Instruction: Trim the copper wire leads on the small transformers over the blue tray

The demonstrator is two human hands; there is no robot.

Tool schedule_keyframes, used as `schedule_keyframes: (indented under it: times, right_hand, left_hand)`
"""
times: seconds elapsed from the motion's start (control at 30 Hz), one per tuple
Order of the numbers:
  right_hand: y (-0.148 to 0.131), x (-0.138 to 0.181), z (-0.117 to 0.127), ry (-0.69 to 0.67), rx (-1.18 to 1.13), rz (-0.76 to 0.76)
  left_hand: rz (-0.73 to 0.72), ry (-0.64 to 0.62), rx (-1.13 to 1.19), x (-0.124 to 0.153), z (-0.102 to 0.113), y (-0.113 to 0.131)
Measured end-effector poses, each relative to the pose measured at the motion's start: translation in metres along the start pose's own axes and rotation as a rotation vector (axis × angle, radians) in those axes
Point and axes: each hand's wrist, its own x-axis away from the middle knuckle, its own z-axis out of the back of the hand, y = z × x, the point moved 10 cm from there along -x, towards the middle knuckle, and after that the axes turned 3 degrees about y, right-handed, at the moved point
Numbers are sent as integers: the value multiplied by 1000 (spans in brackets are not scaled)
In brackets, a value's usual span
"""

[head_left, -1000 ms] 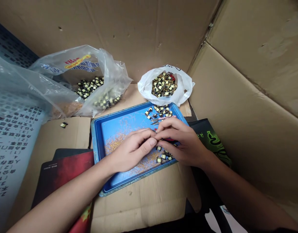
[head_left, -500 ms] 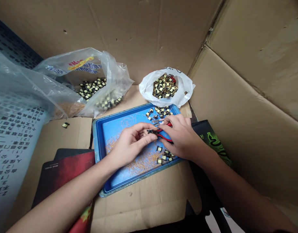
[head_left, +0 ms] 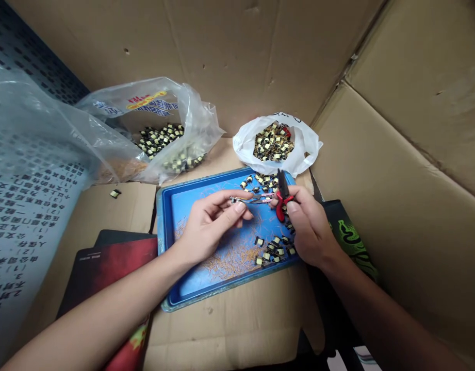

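Observation:
My left hand, over the blue tray, has its thumb and index finger pinched round a small coil bobbin with thin wires; the fingers cover most of it. My right hand is closed on red-handled pliers, whose dark jaws point up and away. The same hand also grips slim silver-and-pink tweezers, their tips reaching to the bobbin in my left fingers. Near my right hand, black-and-yellow coil bobbins lie in the tray's front right corner, with more at its back.
Copper-coloured wire clippings litter the tray. Behind it stands a white bag filled with wired bobbins; a clear bag of bobbins is at back left. One bobbin sits on cardboard at left. Cardboard walls rise behind and to the right.
The pliers have left the bobbin and swung upright in my right hand, which moved right. The tweezers are now held in that hand too, against the bobbin. The view has shifted slightly.

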Motion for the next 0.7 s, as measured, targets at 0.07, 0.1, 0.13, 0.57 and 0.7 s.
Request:
schedule_keyframes:
  times: [0.07, 0.1, 0.13, 0.57, 0.7]
  right_hand:
    - [1, 3, -5, -35, -69, -25]
    - [-1, 3, -7, -51, -57, -19]
    - [-3, 3, -9, -71, -18, 0]
    - [-26, 3, -16, -67, 200, 253]
    - [-29, 3, -18, -80, 192, 245]
  left_hand:
    - [17, -4, 71, -1, -1, -2]
    - [26, -10, 101, -2, -2, -3]
    - [35, -17, 125, -2, -3, -5]
    - [104, 39, 238, -7, 0, -14]
    - [112, 49, 253, -7, 0, -15]
